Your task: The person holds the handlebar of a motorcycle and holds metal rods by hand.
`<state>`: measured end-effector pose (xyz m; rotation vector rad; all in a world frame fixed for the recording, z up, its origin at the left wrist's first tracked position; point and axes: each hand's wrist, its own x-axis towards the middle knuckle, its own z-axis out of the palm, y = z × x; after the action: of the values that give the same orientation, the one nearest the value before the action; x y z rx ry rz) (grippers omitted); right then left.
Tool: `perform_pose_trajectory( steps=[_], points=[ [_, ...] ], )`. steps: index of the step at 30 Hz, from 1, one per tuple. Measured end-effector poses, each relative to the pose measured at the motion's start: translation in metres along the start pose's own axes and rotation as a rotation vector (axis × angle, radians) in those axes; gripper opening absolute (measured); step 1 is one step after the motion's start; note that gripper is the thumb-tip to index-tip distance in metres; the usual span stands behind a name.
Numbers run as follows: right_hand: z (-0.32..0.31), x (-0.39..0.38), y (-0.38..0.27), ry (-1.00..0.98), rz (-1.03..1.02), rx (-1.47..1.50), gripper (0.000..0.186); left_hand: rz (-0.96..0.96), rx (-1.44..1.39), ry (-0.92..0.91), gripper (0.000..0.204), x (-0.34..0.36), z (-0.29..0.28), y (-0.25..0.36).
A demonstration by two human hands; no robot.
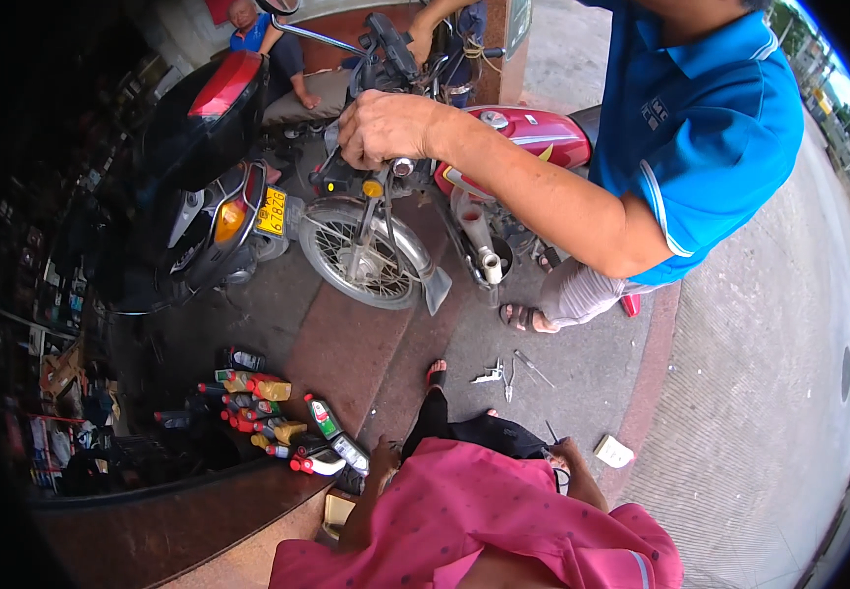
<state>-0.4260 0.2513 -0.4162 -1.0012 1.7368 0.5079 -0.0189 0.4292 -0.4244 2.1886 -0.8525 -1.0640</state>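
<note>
**Thin dark rod-shaped tool (551, 430) held low, well apart from the red metal-tanked motorcycle (543, 128)**

Just past the pink dotted shirt (484, 501), at lower centre, the bare right hand (567, 454) appears closed around the tool's lower end. The bare left hand (385, 457) is down by the shirt's other side; I cannot tell whether it grasps anything. The tool rises from the right hand, slender and straight, leaning slightly left (its tip is too small to make out). The step in hand looks like a pause with the tool at the ready; using it on the motorcycle would call for a firm grip and a path clear of the other worker's arm.

Right of the tool lies a pale squarish box (613, 452). Farther up, near the centre, are a silvery angular metal tool (489, 373), steel pliers (510, 383) and a slim screwdriver-like tool (535, 369). Red-capped plastic bottles (268, 388) cluster at lower left. Beyond, a co-worker in a bright blue polo shirt (714, 128) reaches over the motorcycle's front; its spoked wheel (361, 260) looks dusty.
</note>
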Motion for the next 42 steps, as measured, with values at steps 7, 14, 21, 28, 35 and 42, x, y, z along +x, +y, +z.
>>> perform_pose_trajectory(
  steps=[7,14,21,28,35,42],
  points=[
    [-0.016,0.015,-0.028,0.04,-0.092,-0.204,0.021,0.024,0.294,-0.155,0.045,0.006,0.039,-0.124],
    [-0.023,0.019,-0.064,0.083,-0.195,-0.233,0.024,0.1,0.58,-0.32,0.039,0.032,0.051,-0.129],
    [-0.012,0.002,-0.058,0.124,-0.197,-0.184,0.028,0.201,0.719,-0.409,0.034,0.047,0.039,-0.125],
    [0.008,0.012,-0.011,0.022,-0.095,-0.197,0.025,0.265,0.221,0.036,0.021,0.024,0.042,-0.128],
    [0.002,-0.015,-0.009,0.067,-0.01,-0.101,0.022,0.002,0.225,-0.085,0.02,0.026,0.043,-0.123],
    [-0.003,0.014,-0.03,0.057,-0.148,-0.181,0.024,-0.057,0.21,-0.123,0.019,0.028,0.038,-0.114]
  ],
)
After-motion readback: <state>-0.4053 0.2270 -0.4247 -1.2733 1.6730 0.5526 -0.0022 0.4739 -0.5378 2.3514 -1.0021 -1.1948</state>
